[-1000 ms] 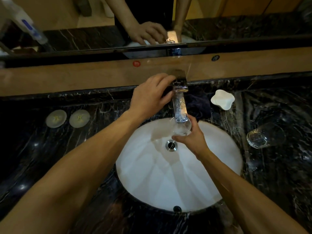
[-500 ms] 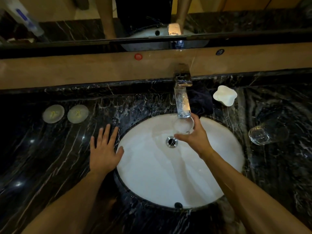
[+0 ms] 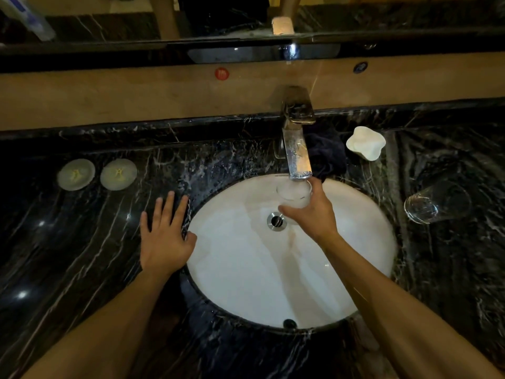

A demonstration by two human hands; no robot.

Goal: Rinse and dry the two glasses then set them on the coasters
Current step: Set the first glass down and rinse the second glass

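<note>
My right hand (image 3: 314, 212) grips a clear glass (image 3: 294, 193) upright under the spout of the chrome faucet (image 3: 296, 149), over the white sink basin (image 3: 246, 269); the glass looks frothy with water. My left hand (image 3: 165, 239) lies flat, fingers spread, on the black marble counter (image 3: 82, 255) at the basin's left rim. A second clear glass (image 3: 434, 205) lies on its side on the counter to the right. Two round pale coasters (image 3: 76, 174) (image 3: 118, 174) sit side by side at the far left.
A white star-shaped soap dish (image 3: 366, 143) stands right of the faucet, with a dark cloth (image 3: 326, 157) bunched behind the spout. A beige ledge (image 3: 136, 97) and a mirror run along the back. The drain (image 3: 276, 220) lies just left of my right hand.
My left hand left the faucet handle and came down flat on the counter beside the basin. My right hand keeps the glass under the spout.
</note>
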